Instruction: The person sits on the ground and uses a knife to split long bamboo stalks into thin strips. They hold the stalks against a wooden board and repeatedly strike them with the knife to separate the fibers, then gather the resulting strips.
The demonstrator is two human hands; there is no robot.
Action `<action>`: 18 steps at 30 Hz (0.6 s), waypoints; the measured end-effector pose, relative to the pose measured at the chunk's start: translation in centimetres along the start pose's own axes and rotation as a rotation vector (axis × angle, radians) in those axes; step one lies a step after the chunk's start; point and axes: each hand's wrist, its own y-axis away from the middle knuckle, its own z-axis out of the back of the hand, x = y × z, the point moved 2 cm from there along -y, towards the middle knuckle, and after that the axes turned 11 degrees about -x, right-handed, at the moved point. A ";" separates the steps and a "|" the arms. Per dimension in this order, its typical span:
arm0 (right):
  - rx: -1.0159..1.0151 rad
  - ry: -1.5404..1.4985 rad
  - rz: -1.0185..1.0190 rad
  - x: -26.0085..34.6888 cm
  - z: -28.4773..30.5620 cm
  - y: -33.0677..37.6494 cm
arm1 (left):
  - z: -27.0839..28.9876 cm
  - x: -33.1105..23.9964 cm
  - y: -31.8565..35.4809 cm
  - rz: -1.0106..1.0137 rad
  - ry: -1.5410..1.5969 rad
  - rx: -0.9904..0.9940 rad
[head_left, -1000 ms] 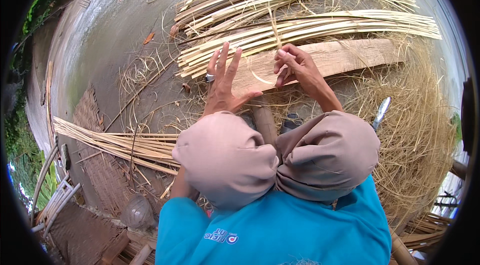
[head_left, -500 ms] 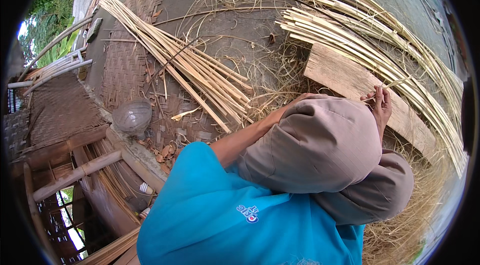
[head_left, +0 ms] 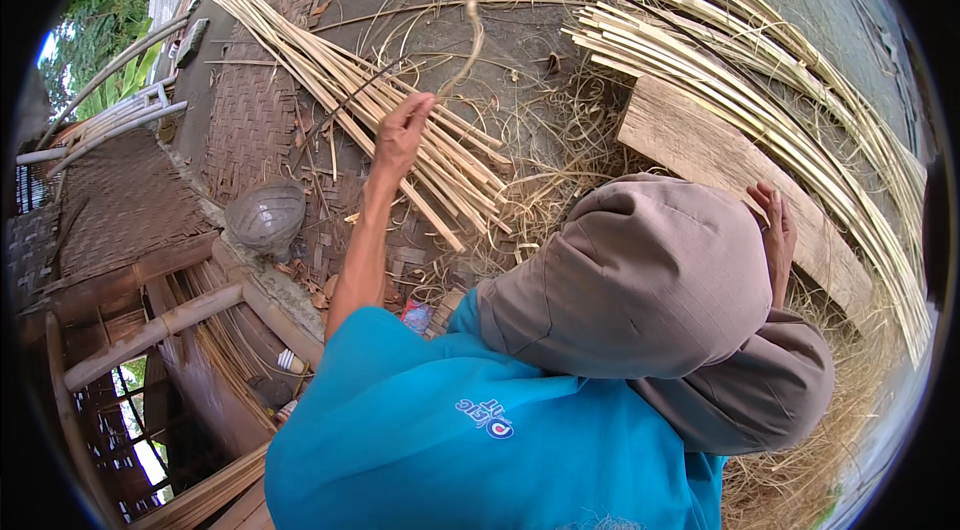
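Hands: two, the left hand [head_left: 402, 133] pinching one thin strip [head_left: 470, 20], the right hand [head_left: 775, 230] spread on one plank [head_left: 700, 155]. Two bamboo bundles [head_left: 350, 90] lie on bare ground outdoors.

The bamboo strips [head_left: 400, 120] in the left bundle are pale straw yellow, and the longer curved strips [head_left: 800, 120] on the right are the same pale yellow with a greenish tinge. The plank [head_left: 720, 165] is weathered grey-brown. The woven mat [head_left: 250, 120] shows a brown crisscross weave. The shirt [head_left: 430, 430] is bright turquoise with a small white mark. The trousers [head_left: 650, 280] are plain taupe. The round stone [head_left: 265, 215] is grey. The ground [head_left: 520, 30] is dark grey.
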 end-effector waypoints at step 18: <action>0.078 -0.045 0.051 1.0 0.0 2.0 | -4.4 -6.9 -4.2 -0.195 -0.089 0.131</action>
